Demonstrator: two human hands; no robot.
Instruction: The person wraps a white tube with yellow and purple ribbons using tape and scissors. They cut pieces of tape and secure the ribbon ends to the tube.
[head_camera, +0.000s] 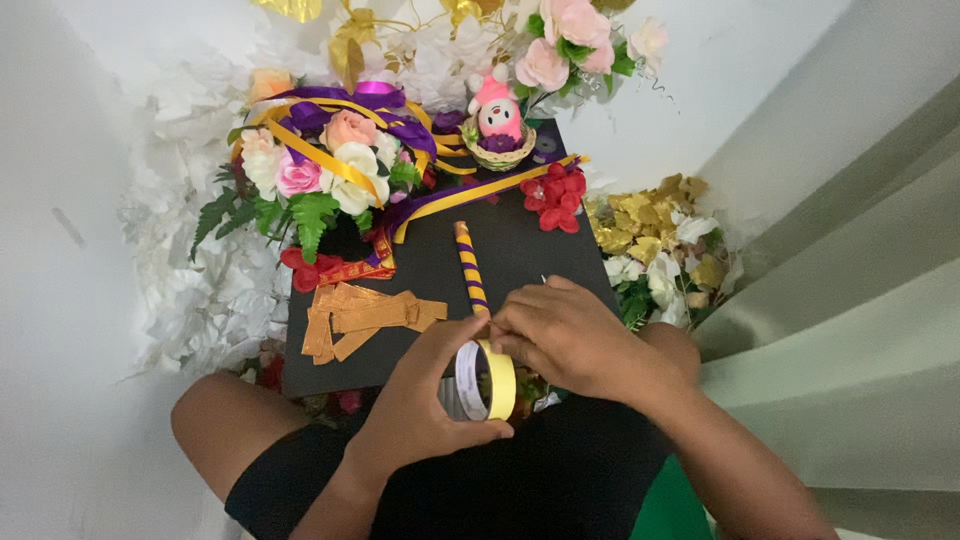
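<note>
While gripping tape roll (487, 380): hand (420, 405) curled.

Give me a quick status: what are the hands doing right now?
Left hand gripping yellow tape roll. Right hand picking at the roll's top edge. Striped stick lying on black board, just beyond. Nothing blocking.

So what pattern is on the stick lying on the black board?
Purple and gold spiral stripes on the stick, head view.
</note>
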